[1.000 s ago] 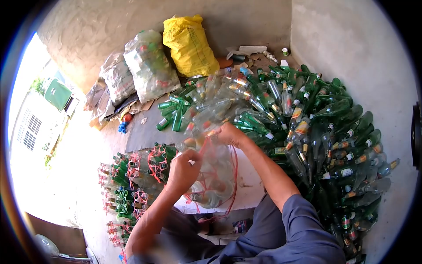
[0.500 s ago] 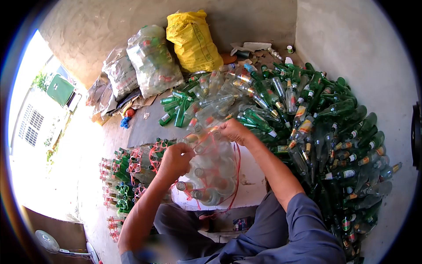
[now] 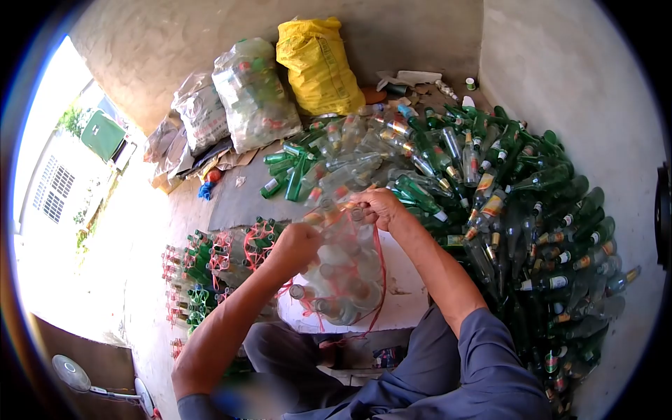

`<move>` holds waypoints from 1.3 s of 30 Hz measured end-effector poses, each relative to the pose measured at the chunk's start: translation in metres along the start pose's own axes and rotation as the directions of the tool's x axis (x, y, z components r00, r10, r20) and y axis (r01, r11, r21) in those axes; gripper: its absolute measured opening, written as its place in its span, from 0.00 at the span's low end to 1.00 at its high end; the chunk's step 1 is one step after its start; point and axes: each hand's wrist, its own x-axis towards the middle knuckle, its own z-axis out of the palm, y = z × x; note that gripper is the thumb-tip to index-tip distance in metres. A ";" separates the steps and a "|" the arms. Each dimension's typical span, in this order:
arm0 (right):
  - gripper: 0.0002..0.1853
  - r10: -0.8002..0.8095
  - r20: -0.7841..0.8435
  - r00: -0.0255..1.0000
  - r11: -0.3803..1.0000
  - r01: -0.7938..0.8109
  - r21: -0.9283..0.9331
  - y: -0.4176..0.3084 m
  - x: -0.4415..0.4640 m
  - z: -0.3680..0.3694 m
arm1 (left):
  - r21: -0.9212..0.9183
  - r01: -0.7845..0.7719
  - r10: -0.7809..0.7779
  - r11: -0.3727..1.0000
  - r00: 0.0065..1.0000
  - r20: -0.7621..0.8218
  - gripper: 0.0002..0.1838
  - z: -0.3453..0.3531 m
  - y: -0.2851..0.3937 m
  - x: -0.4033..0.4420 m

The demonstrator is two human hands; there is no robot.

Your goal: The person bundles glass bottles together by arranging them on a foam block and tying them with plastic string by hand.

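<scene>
A bundle of clear glass bottles (image 3: 350, 269) stands upright on a white board (image 3: 406, 280) in front of my knees. Pink-red plastic string (image 3: 382, 259) winds around the bottle necks, and a loose length hangs down the right side. My right hand (image 3: 379, 208) is closed at the far edge of the bundle, pinching the string. On the left of the necks, my left hand (image 3: 295, 248) is curled into a fist; its fingertips are hidden, and I cannot see what it grips.
To the left stand bundles of tied bottles (image 3: 199, 262). A large heap of loose green and clear bottles (image 3: 532, 231) covers the right side up to the wall. Behind are a yellow sack (image 3: 318, 66) and clear bags (image 3: 255, 94). A fan (image 3: 70, 372) is at lower left.
My left hand has closed more tightly and turned over beside the necks. My right hand has shifted slightly right and stays on the string. The whole view has moved a little.
</scene>
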 end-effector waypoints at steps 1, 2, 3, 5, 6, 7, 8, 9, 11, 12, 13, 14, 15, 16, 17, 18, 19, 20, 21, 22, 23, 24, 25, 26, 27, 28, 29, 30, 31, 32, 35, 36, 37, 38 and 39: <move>0.05 0.009 -0.034 0.999 1.000 -0.009 -0.009 0.001 0.001 0.001 | 0.019 -0.002 0.001 1.000 1.000 0.009 0.13 0.000 0.000 0.000; 0.06 0.027 -0.037 0.999 1.000 -0.026 0.013 0.000 0.002 0.000 | 0.026 -0.005 0.005 1.000 1.000 0.016 0.14 0.000 0.001 -0.002; 0.07 0.044 -0.040 0.998 0.998 -0.043 0.035 -0.003 0.003 -0.003 | 0.035 -0.009 0.008 0.999 1.000 0.025 0.16 -0.001 0.003 -0.006; 0.06 0.065 -0.052 0.997 0.995 -0.061 0.080 -0.007 0.004 -0.008 | 0.050 -0.014 0.011 0.999 0.999 0.049 0.19 -0.001 0.008 -0.010; 0.05 0.066 -0.060 0.996 0.993 -0.060 0.099 -0.009 0.003 -0.010 | 0.055 -0.017 0.014 0.998 0.998 0.064 0.21 -0.002 0.009 -0.011; 0.05 0.068 -0.068 0.995 0.991 -0.060 0.118 -0.011 0.003 -0.012 | 0.059 -0.020 0.015 0.998 0.997 0.078 0.22 -0.001 0.010 -0.011; 0.05 0.051 -0.042 0.998 0.991 -0.046 0.126 -0.013 0.004 -0.013 | 0.056 -0.048 0.045 0.997 0.998 0.046 0.22 0.000 0.008 -0.011; 0.05 0.035 -0.016 0.999 0.990 -0.032 0.134 -0.017 0.004 -0.013 | 0.052 -0.076 0.076 0.996 0.997 0.014 0.23 0.003 0.005 -0.011; 0.07 0.035 -0.031 0.999 0.980 -0.028 0.198 -0.025 0.005 -0.011 | 0.063 -0.142 0.145 0.988 0.988 -0.044 0.22 0.007 0.000 -0.011; 0.07 0.019 -0.009 1.000 0.976 -0.017 0.215 -0.032 0.000 -0.007 | 0.078 -0.177 0.182 0.981 0.981 -0.068 0.21 0.008 -0.001 -0.012; 0.07 0.002 0.014 1.000 0.972 -0.005 0.234 -0.039 -0.006 -0.004 | 0.094 -0.212 0.220 0.973 0.971 -0.092 0.20 0.008 -0.002 -0.012; 0.07 -0.015 0.036 0.999 0.967 0.005 0.253 -0.045 -0.010 0.000 | 0.220 -0.307 0.347 0.926 0.922 -0.173 0.18 0.008 -0.003 -0.012; 0.08 -0.042 0.068 0.997 0.969 0.024 0.248 -0.047 -0.009 -0.001 | 0.350 -0.381 0.473 0.856 0.850 -0.233 0.17 0.008 0.000 -0.014; 0.09 -0.068 0.100 0.993 0.970 0.042 0.241 -0.048 -0.007 -0.001 | 0.478 -0.431 0.595 0.766 0.756 -0.272 0.15 0.008 0.005 -0.016; 0.10 -0.094 0.133 0.987 0.970 0.061 0.234 -0.049 -0.006 -0.001 | 0.479 -0.377 0.566 0.792 0.747 -0.348 0.12 0.010 0.011 -0.020; 0.11 -0.121 0.124 0.985 0.974 0.094 0.206 -0.051 -0.009 0.002 | 0.361 -0.345 0.469 0.866 0.811 -0.350 0.13 0.010 0.021 -0.019; 0.11 -0.147 0.116 0.982 0.976 0.125 0.176 -0.054 -0.016 0.010 | 0.237 -0.298 0.366 0.925 0.867 -0.337 0.13 0.008 0.032 -0.016; 0.12 -0.172 0.112 0.979 0.977 0.155 0.146 -0.057 -0.023 0.017 | 0.110 -0.238 0.260 0.965 0.914 -0.311 0.13 0.005 0.038 -0.012; 0.12 -0.183 0.122 0.976 0.979 0.169 0.116 -0.060 -0.029 0.022 | -0.028 -0.312 0.292 0.950 0.915 -0.279 0.16 0.006 0.024 0.009; 0.12 -0.195 0.132 0.972 0.979 0.185 0.086 -0.064 -0.034 0.025 | -0.192 -0.261 0.218 0.946 0.951 -0.220 0.18 0.004 0.030 0.014; 0.12 -0.208 0.141 0.968 0.978 0.202 0.055 -0.068 -0.039 0.029 | -0.347 -0.197 0.154 0.917 0.977 -0.146 0.19 0.006 0.038 0.021; 0.11 -0.248 0.134 0.959 0.969 0.248 0.015 -0.070 -0.045 0.034 | -0.490 -0.120 0.103 0.864 0.993 -0.061 0.21 0.008 0.045 0.025; 0.10 -0.288 0.128 0.949 0.956 0.293 -0.026 -0.069 -0.051 0.041 | -0.547 -0.132 0.140 0.827 0.990 -0.027 0.23 0.009 0.046 0.029; 0.09 -0.327 0.121 0.937 0.939 0.336 -0.067 -0.069 -0.057 0.046 | -0.610 -0.118 0.152 0.783 0.988 0.003 0.23 0.010 0.046 0.036; 0.09 -0.344 0.121 0.931 0.924 0.358 -0.132 -0.072 -0.065 0.048 | -0.670 -0.098 0.164 0.736 0.986 0.035 0.23 0.011 0.048 0.042; 0.08 -0.380 0.126 0.916 0.903 0.397 -0.161 -0.070 -0.069 0.050 | -0.727 -0.074 0.177 0.683 0.982 0.065 0.22 0.012 0.050 0.047; 0.08 -0.416 0.133 0.900 0.880 0.435 -0.190 -0.068 -0.072 0.054 | -0.766 -0.030 0.130 0.642 0.989 0.071 0.18 0.014 0.054 0.052; 0.07 -0.450 0.142 0.882 0.855 0.471 -0.218 -0.065 -0.077 0.056 | -0.794 -0.045 0.160 0.606 0.985 0.067 0.16 0.015 0.051 0.060; 0.07 -0.479 0.147 0.865 0.801 0.500 -0.330 -0.065 -0.084 0.059 | -0.820 -0.060 0.190 0.569 0.980 0.060 0.15 0.017 0.046 0.072; 0.07 -0.525 0.165 0.835 0.727 0.541 -0.424 -0.062 -0.091 0.062 | -0.844 -0.076 0.218 0.531 0.975 0.050 0.13 0.018 0.040 0.081; 0.08 -0.583 0.238 0.777 0.510 0.578 -0.637 -0.048 -0.119 0.074 | -0.864 -0.079 0.183 0.497 0.983 0.015 0.12 0.020 0.036 0.086; 0.07 -0.566 0.259 0.782 0.496 0.575 -0.651 -0.041 -0.133 0.081 | -0.887 -0.059 0.150 0.458 0.989 0.012 0.11 0.020 0.037 0.086; 0.07 -0.550 0.278 0.788 0.481 0.571 -0.666 -0.033 -0.147 0.089 | -0.907 -0.038 0.117 0.419 0.993 0.012 0.10 0.020 0.039 0.085; 0.07 -0.516 0.359 0.777 0.396 0.589 -0.705 -0.024 -0.161 0.094 | -0.925 -0.019 0.086 0.379 0.996 0.015 0.09 0.020 0.041 0.085; 0.07 -0.473 0.436 0.766 0.308 0.607 -0.733 -0.014 -0.174 0.098 | -0.907 -0.016 0.094 0.421 0.995 0.026 0.07 0.018 0.036 0.089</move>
